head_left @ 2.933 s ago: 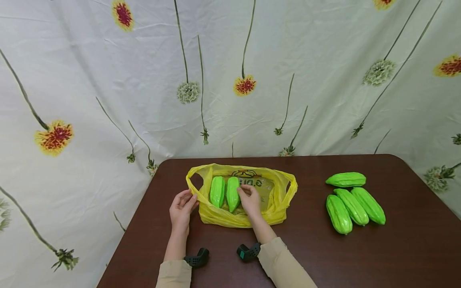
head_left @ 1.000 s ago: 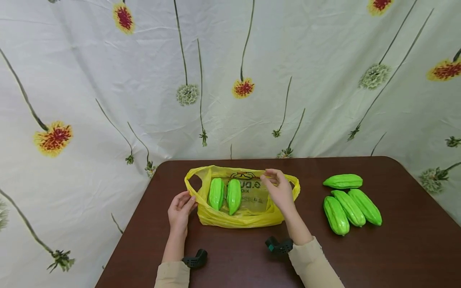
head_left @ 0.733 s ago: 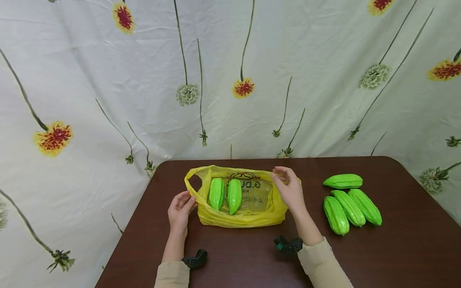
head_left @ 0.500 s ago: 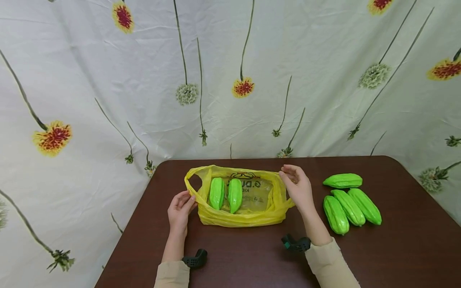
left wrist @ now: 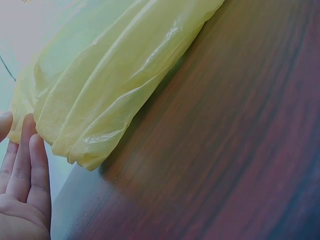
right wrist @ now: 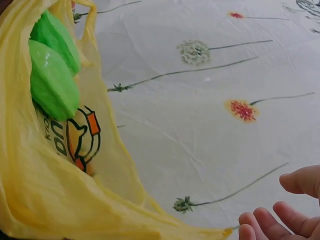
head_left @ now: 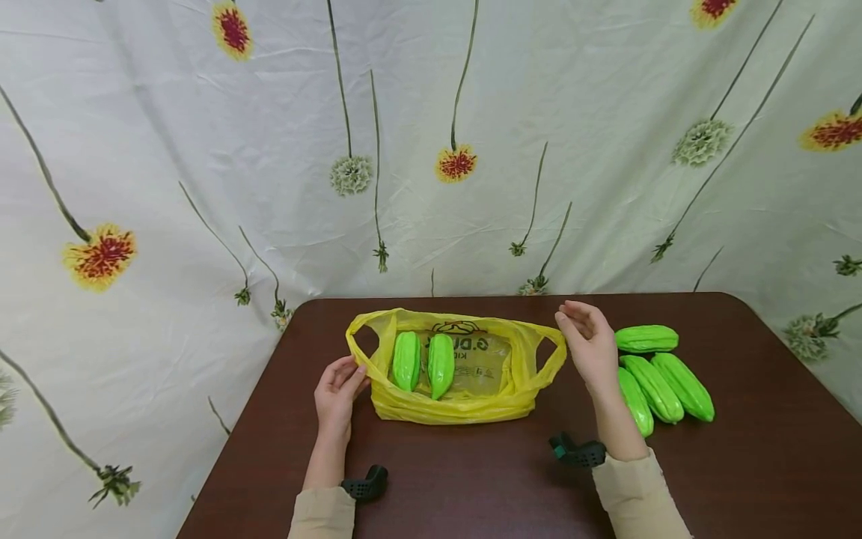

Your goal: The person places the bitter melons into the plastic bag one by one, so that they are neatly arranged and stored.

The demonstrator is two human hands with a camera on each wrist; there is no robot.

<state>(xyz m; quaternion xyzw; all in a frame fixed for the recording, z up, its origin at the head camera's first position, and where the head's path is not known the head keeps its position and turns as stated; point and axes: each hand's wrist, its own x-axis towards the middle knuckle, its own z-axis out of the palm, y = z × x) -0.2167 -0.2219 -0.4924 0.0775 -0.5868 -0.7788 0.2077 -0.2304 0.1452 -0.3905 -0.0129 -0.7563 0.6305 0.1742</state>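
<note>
A yellow plastic bag (head_left: 458,412) lies mouth up on the table, two bright green ridged gourds side by side inside: a left gourd (head_left: 406,361) and a right gourd (head_left: 441,367). My left hand (head_left: 334,393) pinches the bag's left handle edge between thumb and fingers. In the left wrist view its fingers (left wrist: 37,165) are at the yellow plastic. Just right of the bag's right handle, my right hand (head_left: 592,344) is held up with thumb and fingers apart and nothing between them. The right wrist view shows its fingers (right wrist: 270,222) near the bag's corner.
Several more green gourds (head_left: 683,385) lie grouped on the brown table (head_left: 471,479) to the right, partly behind my right hand and forearm. A flower-print cloth (head_left: 404,232) hangs behind the table's far edge. A black device (head_left: 579,451) sits at each wrist.
My right hand has left the right gourd in the bag and moved right, past the bag's right handle. The left hand stays at the left handle.
</note>
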